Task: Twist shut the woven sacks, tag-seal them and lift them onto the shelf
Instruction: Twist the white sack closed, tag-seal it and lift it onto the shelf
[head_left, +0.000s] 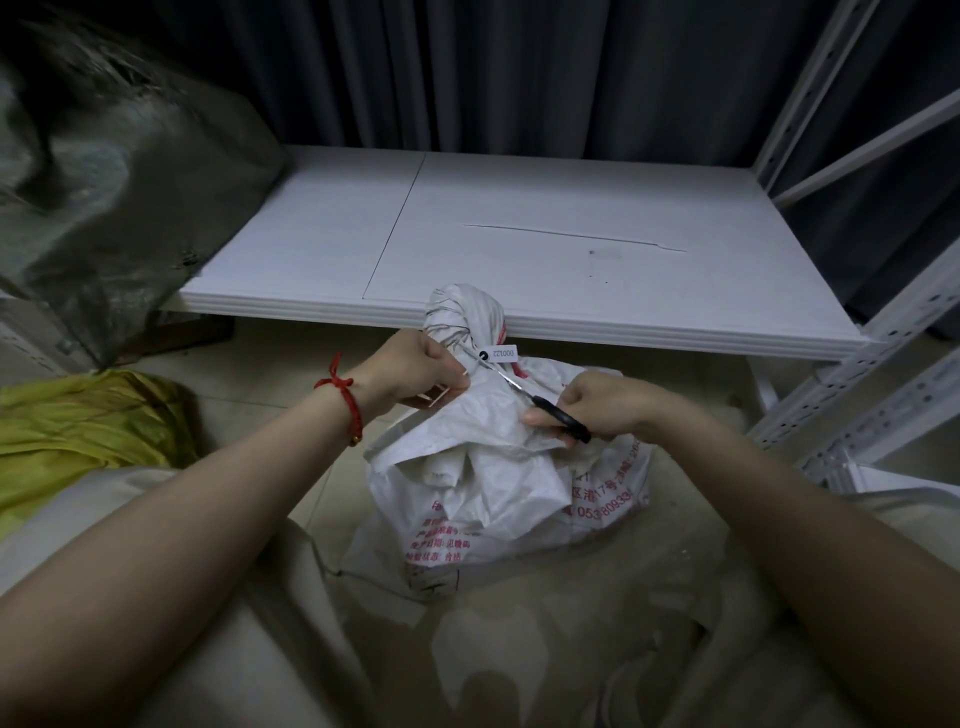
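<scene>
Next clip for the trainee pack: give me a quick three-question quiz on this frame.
1. True or false: the white woven sack already lies on the shelf.
2. Which hand holds the scissors: A left, B right?
3. Fill in: the left hand grips the sack's twisted ____, beside the numbered tag.
Key: 1 false; 2 B, the right hand; 3 neck.

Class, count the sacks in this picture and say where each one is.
3. A white sack on the floor at centre, a grey sack at the shelf's left end, a yellow sack on the floor at left. Others may be out of view.
</scene>
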